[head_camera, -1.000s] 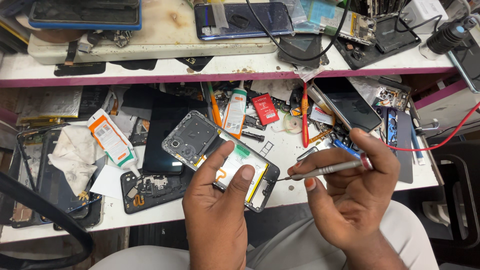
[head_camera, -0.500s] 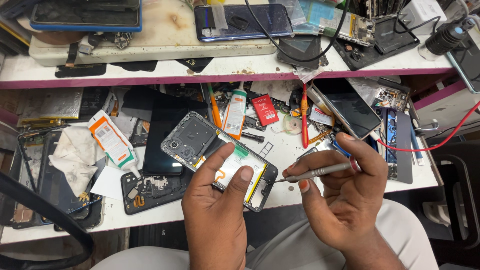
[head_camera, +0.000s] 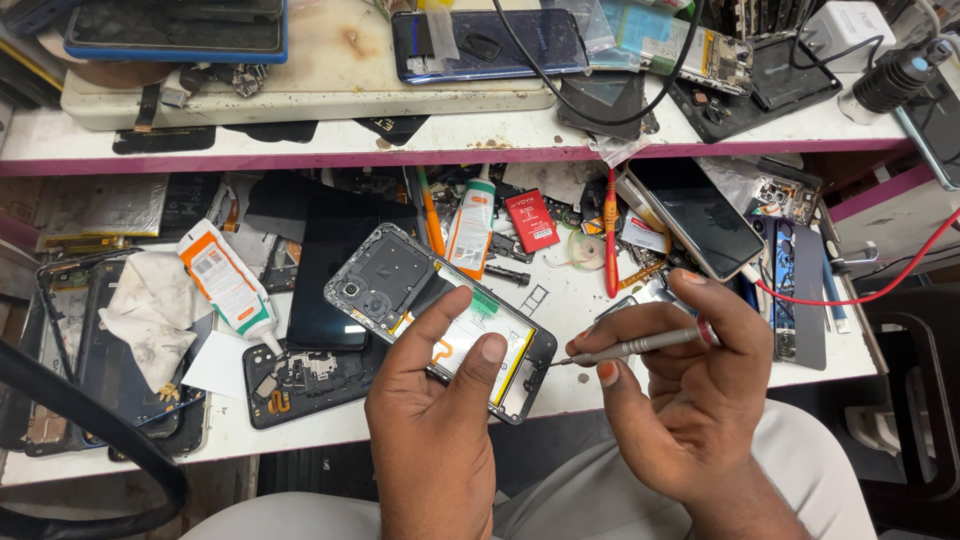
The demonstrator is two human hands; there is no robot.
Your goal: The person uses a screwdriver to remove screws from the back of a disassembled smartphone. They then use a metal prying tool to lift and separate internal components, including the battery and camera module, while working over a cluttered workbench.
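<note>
Bare bench (head_camera: 570,300) shows only right of the opened phone (head_camera: 440,320). Glue tube (head_camera: 228,285) and rag (head_camera: 145,305) crowd its left; red screwdriver (head_camera: 610,235) and, apparently, loose parts block behind

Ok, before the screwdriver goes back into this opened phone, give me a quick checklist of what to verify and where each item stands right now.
1. Phone held steady: ok. The left hand grips the opened phone, thumb pressed on its battery.
2. Tool grip: ok. The right hand pinches the grey precision screwdriver between fingers and thumb.
3. Tip on a screw: not ok. The tip sits just off the phone's lower right edge.
4. Screws left in the frame: cannot tell, too small to see.
5. Clear space around the phone: not ok. A glue tube, loose parts and a red screwdriver crowd the bench.
</note>
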